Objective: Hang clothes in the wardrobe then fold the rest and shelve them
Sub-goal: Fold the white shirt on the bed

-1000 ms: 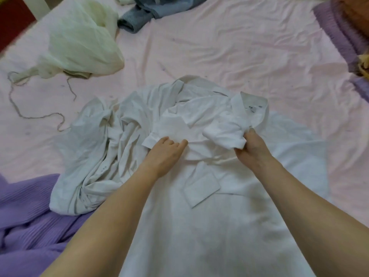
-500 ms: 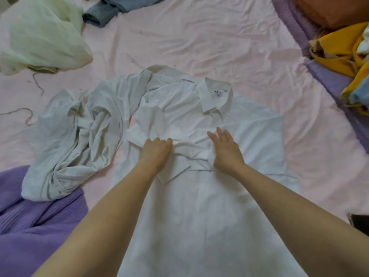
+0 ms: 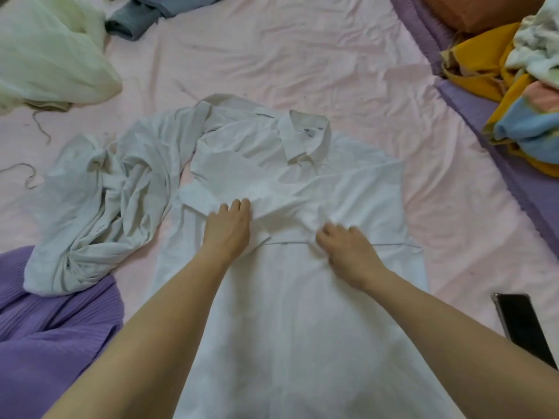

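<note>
While the white shirt (image 3: 302,297) lies spread at frame centre on the pink sheet (image 3: 302,49), collar toward the top and sleeves folded across the chest, folding looks only begun: left hand (image 3: 227,231) pressed flat, fingers together, on the folded sleeve; right hand (image 3: 348,246) with fingers curled, pinching a bunch of cloth. Still unfolded, by the look of it: crumpled pale garment (image 3: 99,207) at left, purple pleated garment (image 3: 45,328) lower left, sheer cream cloth (image 3: 45,55) upper left, grey-blue garment (image 3: 136,19) at top, colourful heap (image 3: 520,95) at right. No wardrobe or shelf visible.
</note>
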Action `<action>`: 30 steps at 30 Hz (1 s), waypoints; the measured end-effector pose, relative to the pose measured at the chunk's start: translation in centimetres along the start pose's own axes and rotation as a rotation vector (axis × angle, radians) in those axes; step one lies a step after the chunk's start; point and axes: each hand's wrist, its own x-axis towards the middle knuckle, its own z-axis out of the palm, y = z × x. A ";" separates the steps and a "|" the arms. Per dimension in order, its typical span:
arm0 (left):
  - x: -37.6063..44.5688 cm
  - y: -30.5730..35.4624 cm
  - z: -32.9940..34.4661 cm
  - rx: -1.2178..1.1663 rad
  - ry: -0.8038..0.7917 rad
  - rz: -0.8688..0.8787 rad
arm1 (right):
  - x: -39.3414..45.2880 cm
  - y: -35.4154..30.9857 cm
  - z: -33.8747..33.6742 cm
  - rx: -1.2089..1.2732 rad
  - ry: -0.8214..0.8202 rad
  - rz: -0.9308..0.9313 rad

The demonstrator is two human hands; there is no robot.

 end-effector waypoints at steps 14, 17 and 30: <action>-2.6 -0.4 4.4 -0.006 -0.049 -0.210 | 3.9 -2.4 3.4 0.419 -0.178 0.455; -2.8 -1.6 4.8 -0.040 -0.063 -0.229 | 5.5 -3.8 1.5 0.530 0.047 0.391; -1.8 -6.4 2.1 -0.628 0.081 -0.850 | 11.1 -4.2 -5.9 0.434 0.756 0.483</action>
